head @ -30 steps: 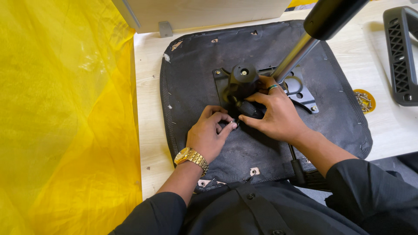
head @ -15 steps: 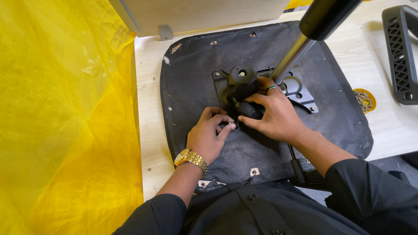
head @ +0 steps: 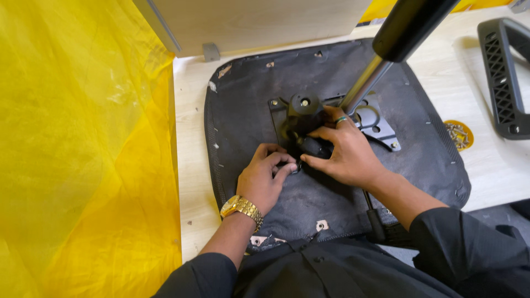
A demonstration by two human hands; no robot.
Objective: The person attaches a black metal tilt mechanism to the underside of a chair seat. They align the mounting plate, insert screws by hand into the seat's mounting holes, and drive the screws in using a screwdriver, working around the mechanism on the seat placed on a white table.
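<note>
No packages, labels, signs or screens in view.

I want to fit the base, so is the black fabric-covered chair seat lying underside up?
Underside up: the black fabric-covered chair seat shows stapled fabric edges, and the black metal mechanism plate sits on top.

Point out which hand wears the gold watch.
The left hand, knuckles bent on the black seat underside, wears the gold watch; the right hand wears a ring only.

armrest (head: 505, 83) cropped, fingers (head: 326, 163) hide knob
</note>
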